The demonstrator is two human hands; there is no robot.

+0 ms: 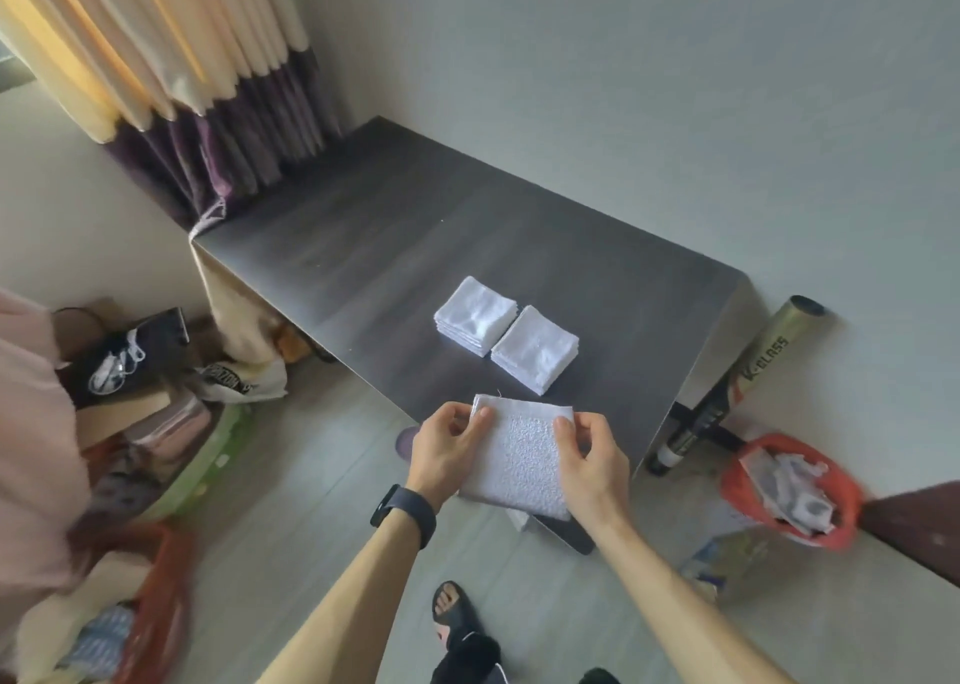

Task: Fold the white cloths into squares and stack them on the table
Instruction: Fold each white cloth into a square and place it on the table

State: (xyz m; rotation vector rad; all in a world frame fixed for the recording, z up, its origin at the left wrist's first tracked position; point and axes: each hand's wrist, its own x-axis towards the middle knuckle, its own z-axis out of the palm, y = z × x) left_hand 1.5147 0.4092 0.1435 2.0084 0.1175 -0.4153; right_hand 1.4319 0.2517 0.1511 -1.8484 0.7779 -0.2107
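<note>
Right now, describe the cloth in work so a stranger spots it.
Start at the dark table by the wall. At its near edge, left hand and right hand pinch one white cloth. Unlike the left stack and right stack behind it, it is single and hand-held.

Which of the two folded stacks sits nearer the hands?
The right-hand stack, just beyond the held cloth; the other stack lies farther back and left.
</note>
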